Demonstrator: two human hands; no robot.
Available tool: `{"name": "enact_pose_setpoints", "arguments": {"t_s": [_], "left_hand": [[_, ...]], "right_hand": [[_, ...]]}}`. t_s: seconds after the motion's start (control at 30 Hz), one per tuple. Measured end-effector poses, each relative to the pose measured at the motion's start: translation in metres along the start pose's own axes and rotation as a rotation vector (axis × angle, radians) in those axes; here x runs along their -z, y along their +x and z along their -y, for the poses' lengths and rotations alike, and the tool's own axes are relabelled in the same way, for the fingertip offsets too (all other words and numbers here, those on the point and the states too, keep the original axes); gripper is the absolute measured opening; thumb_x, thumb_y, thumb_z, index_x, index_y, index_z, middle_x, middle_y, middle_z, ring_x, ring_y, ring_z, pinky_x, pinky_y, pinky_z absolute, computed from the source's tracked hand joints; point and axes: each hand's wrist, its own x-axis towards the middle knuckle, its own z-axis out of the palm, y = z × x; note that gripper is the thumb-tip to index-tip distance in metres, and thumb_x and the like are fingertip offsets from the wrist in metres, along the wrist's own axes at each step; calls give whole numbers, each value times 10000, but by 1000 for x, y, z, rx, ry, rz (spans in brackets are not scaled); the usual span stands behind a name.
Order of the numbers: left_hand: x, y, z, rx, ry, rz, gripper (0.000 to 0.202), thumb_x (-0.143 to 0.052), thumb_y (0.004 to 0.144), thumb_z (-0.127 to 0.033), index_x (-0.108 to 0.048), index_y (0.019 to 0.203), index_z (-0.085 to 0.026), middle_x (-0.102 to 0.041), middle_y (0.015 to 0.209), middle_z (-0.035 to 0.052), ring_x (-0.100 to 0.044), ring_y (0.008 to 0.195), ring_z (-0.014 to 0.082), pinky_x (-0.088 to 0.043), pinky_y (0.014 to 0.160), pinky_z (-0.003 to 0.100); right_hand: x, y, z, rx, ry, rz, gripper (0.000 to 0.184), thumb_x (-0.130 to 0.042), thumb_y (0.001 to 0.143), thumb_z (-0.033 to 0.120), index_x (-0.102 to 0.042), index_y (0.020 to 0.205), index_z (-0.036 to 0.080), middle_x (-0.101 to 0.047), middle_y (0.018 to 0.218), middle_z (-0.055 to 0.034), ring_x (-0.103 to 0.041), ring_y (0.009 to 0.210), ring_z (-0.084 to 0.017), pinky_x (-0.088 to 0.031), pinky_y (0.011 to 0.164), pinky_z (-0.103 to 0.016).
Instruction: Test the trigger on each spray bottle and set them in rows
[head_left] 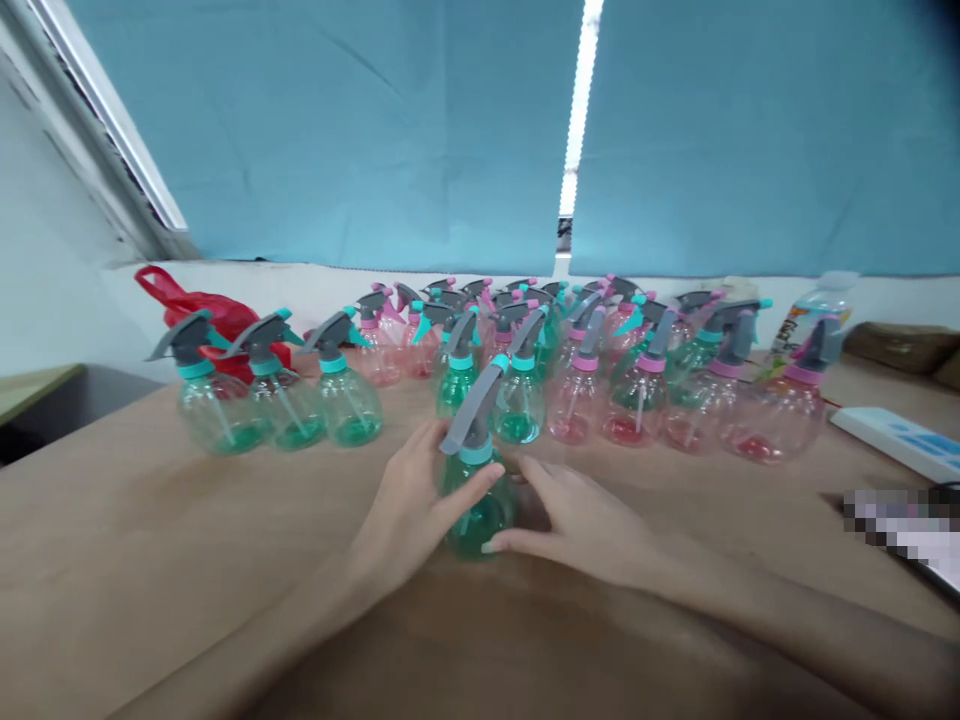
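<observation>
A green spray bottle (474, 530) with a grey trigger head and a turquoise collar stands near me at the middle of the table. My left hand (416, 495) curls around its left side, the thumb across the front just below the collar. From the right, my right hand (581, 515) holds the same bottle, its thumb low on the front and its fingers partly hidden behind. Just beyond stand more spray bottles, among them a green-tinted one (519, 405) and a pink-tinted one (574, 405).
Three green bottles stand at left, one being a green bottle (351, 400), with a red plastic bag (214, 315) behind. Several pink and green bottles crowd the back. A labelled drink bottle (806, 315), white power strip (900, 440) and phone-like object (911, 540) lie right on the table (150, 560).
</observation>
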Motion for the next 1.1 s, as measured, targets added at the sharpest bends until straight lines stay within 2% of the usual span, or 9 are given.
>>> {"name": "enact_pose_setpoints", "arguments": {"t_s": [0.1, 0.23, 0.37, 0.43, 0.53, 0.6, 0.73, 0.93, 1.1], "left_hand": [[15, -3, 23, -1, 83, -46, 289, -616, 835, -471, -569, 987, -230, -676, 947, 24, -650, 905, 244, -510, 795, 381], [32, 1, 54, 49, 118, -177, 378, -645, 797, -527, -586, 1021, -229, -683, 958, 30, -662, 876, 245, -516, 753, 360], [44, 14, 74, 84, 144, -167, 361, -628, 813, -521, -590, 1010, -221, -690, 924, 28, -675, 853, 246, -513, 719, 347], [47, 24, 78, 81, 146, -148, 357, -618, 827, -501, -585, 1033, -212, -691, 955, 38, -679, 870, 244, -516, 757, 361], [47, 39, 80, 76, 161, -125, 363, -629, 822, -465, -581, 1053, -190, -694, 955, 51, -682, 867, 249, -519, 785, 379], [46, 48, 80, 79, 177, -110, 369, -631, 821, -437, -580, 1079, -179, -698, 930, 56, -681, 865, 259, -518, 790, 393], [45, 63, 84, 93, 209, -96, 390, -625, 828, -417, -572, 1126, -172, -698, 874, 59, -677, 865, 280, -515, 779, 407], [42, 79, 97, 115, 228, -107, 475, -650, 812, -411, -517, 1195, -163, -697, 950, 97, -674, 939, 321, -519, 791, 431], [39, 88, 105, 100, 211, -109, 427, -624, 832, -410, -520, 1174, -176, -693, 998, 94, -678, 948, 297, -534, 765, 387]], "right_hand": [[-6, 16, 8, 40, -63, -8, 739, -592, 834, 589, -395, 1406, 165, -548, 1355, -168, -527, 1218, -347, -457, 958, -522], [-7, 40, 13, 18, -167, -120, 585, -584, 864, 538, -494, 1324, 188, -622, 1257, -128, -616, 1093, -313, -504, 889, -470], [0, 64, 10, -66, -223, -249, 407, -558, 900, 443, -568, 1216, 186, -649, 1177, -111, -673, 923, -276, -523, 818, -447], [4, 74, 8, -117, -236, -305, 397, -545, 904, 432, -569, 1201, 169, -641, 1181, -127, -673, 903, -288, -507, 834, -474], [6, 87, 3, -172, -246, -355, 466, -559, 886, 446, -535, 1236, 139, -628, 1198, -161, -638, 1006, -338, -488, 851, -494], [7, 95, 1, -197, -244, -363, 535, -576, 867, 467, -509, 1263, 113, -636, 1178, -187, -613, 1056, -364, -489, 838, -490], [6, 109, 0, -229, -220, -339, 584, -604, 840, 482, -514, 1251, 78, -672, 1081, -204, -630, 1025, -362, -503, 787, -443], [5, 123, 3, -284, -159, -285, 544, -586, 846, 487, -523, 1212, 88, -701, 867, -144, -682, 820, -312, -504, 636, -370], [5, 128, 7, -323, -126, -256, 459, -584, 856, 468, -539, 1154, 121, -682, 741, -85, -675, 686, -252, -478, 567, -318]]}}
